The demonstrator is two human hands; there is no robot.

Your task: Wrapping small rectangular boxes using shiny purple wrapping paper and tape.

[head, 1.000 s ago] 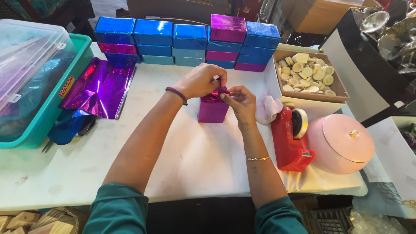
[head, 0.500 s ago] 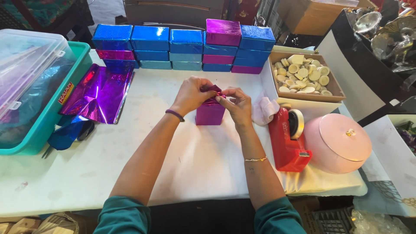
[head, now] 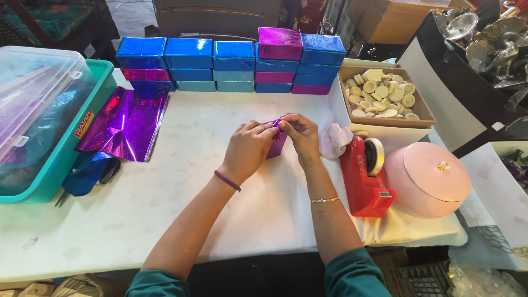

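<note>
Since a second ago your left hand (head: 248, 147) has dropped over the magenta box (head: 276, 144); both it and your right hand (head: 301, 133) pinch its top foil flap, sides wrapped, end fold untaped

Both hands on a small purple foil-wrapped box (head: 276, 144) mid-worktop (head: 181, 181): left hand (head: 248, 148) covers its near-left side, right hand (head: 301, 132) pinches the foil at its top. Far edge: stacked blue and purple wrapped boxes (head: 231, 60). Left: purple foil sheet (head: 124, 124), teal bin (head: 66, 148). Right: red tape dispenser (head: 364, 176), pink lidded container (head: 429, 179), tray of pale discs (head: 385, 96).
</note>
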